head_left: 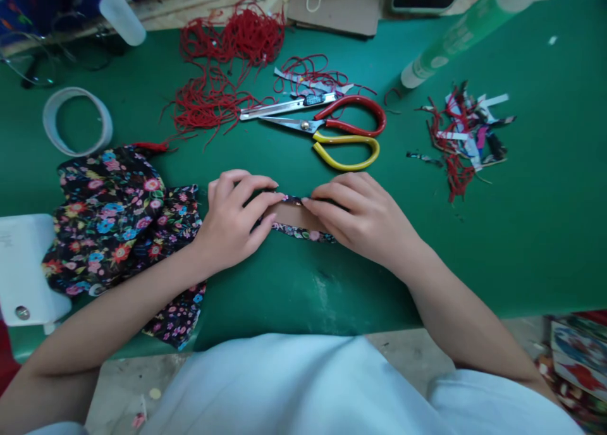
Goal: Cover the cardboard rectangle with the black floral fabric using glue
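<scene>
Strip [294, 216], floral-edged, in left hand [234, 219] and right hand [364, 215], both half-curled, grip apparently at its far edge.

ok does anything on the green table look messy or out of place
Mostly clutter: red cords lie tangled, mainly left of the scissors, and mixed scraps are heaped loosely to their right. Nothing looks clearly damaged.
</scene>
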`<control>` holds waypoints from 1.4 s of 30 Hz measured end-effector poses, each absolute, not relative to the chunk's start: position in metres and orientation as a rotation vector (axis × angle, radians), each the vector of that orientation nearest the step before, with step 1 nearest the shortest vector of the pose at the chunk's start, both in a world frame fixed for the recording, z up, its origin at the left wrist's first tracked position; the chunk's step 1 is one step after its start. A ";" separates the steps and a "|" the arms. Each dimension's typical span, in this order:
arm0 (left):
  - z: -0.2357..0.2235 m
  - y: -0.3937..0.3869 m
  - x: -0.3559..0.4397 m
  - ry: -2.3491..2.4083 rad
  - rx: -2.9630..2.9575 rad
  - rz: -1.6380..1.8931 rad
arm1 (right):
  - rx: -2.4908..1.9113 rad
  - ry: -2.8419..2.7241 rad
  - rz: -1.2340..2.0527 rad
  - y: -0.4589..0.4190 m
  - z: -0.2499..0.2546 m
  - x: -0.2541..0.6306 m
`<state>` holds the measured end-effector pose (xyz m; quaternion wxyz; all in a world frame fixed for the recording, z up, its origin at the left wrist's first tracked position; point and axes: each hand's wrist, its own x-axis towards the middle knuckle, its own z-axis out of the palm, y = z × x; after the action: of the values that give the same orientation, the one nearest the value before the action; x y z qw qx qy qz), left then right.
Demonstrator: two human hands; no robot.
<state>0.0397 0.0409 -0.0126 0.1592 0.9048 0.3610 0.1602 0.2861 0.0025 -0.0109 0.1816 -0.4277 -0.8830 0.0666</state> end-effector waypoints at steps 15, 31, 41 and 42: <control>-0.005 0.036 0.043 0.736 3.120 0.571 | -1.401 -2.694 -0.079 -0.027 0.022 0.267; 0.000 0.030 0.043 0.816 3.160 0.555 | -1.720 -2.457 -0.316 -0.054 0.013 0.239; -0.007 0.034 0.041 0.838 3.067 0.648 | -1.636 -2.269 -0.088 -0.031 0.020 0.260; -0.007 0.035 0.041 0.814 3.055 0.693 | -1.620 -2.204 -0.030 -0.025 0.020 0.267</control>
<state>0.0405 0.0345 -0.0068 -0.0475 0.9428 0.2511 0.2139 0.2671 -0.0252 0.0205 0.2019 -0.5800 -0.7891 -0.0106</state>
